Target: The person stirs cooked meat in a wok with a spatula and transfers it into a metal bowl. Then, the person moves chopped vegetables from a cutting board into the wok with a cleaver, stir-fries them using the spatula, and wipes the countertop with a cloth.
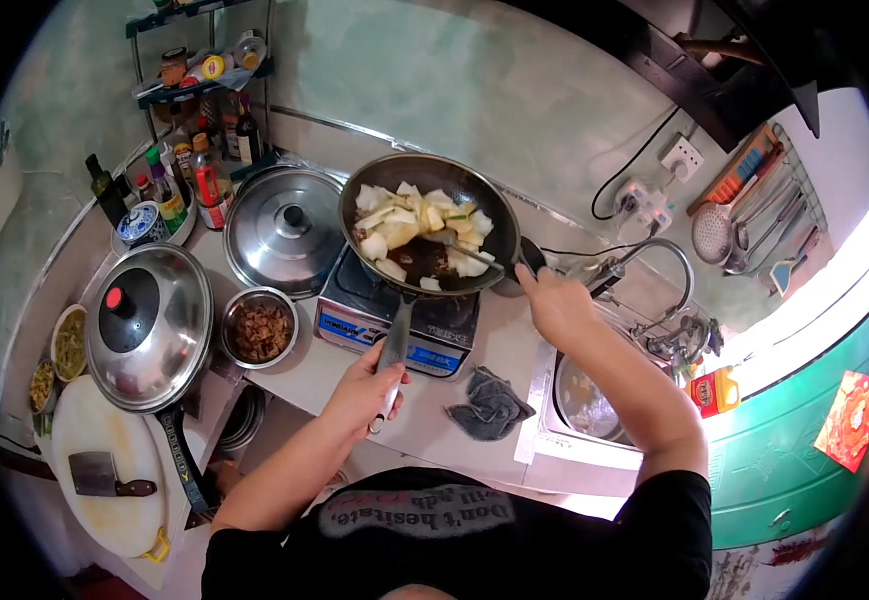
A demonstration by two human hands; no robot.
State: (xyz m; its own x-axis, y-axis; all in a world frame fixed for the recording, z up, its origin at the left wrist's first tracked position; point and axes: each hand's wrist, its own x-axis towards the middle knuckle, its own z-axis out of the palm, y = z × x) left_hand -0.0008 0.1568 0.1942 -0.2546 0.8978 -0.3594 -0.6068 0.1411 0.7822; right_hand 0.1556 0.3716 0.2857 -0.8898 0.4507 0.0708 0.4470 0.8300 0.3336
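My left hand (pixel 363 390) is closed round the grey handle (pixel 397 345) of a dark frying pan (pixel 505 215). The pan is over a portable gas stove (pixel 395 318). Pale chunks of food (pixel 425 215) and brown liquid with darker bits lie in it. My right hand (pixel 560 303) grips the end of a metal spatula (pixel 475 257), whose blade is among the food. To the left of the stove stands a metal bowl of brown meat pieces (pixel 260 333), below a round steel lid (pixel 288 222).
A lidded pan (pixel 151 330) stands at the left, near a cleaver (pixel 103 475) on a white cutting board (pixel 105 420). Bottles (pixel 210 185) fill the back left corner. A grey cloth (pixel 492 405) lies between the stove and the sink (pixel 590 395). Utensils hang at the right.
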